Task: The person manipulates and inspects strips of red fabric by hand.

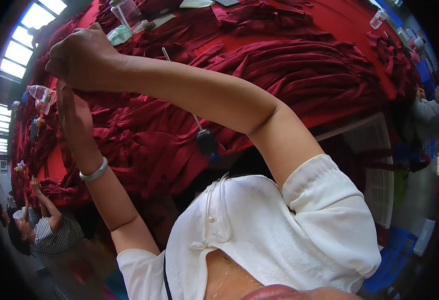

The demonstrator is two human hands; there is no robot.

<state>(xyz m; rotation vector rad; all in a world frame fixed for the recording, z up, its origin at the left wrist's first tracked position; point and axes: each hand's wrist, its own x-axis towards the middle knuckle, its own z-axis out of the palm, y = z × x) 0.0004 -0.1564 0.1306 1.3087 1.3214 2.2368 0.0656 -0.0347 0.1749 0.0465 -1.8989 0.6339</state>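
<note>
Both my hands are raised close together at the upper left, above a long table heaped with dark red fabric [304, 72]. My right hand [87, 57] is bent at the wrist and curled into a fist; whatever its fingers hold is hidden. Just below it, my left hand [77, 117], with a pale bangle [94, 169] at the wrist, points upward. Its visible fingers look straight, while the tips disappear behind the right hand. Beside the left hand lies a clear plastic bottle [42, 93]. A light green packet [119, 35] sits beyond the right hand.
A thin pale rod with a black block [207, 142] at its end lies by the near table edge. A clear plastic container [125, 12] stands at the back. Another person in stripes [57, 232] is at lower left. A blue plastic crate [392, 257] sits at lower right.
</note>
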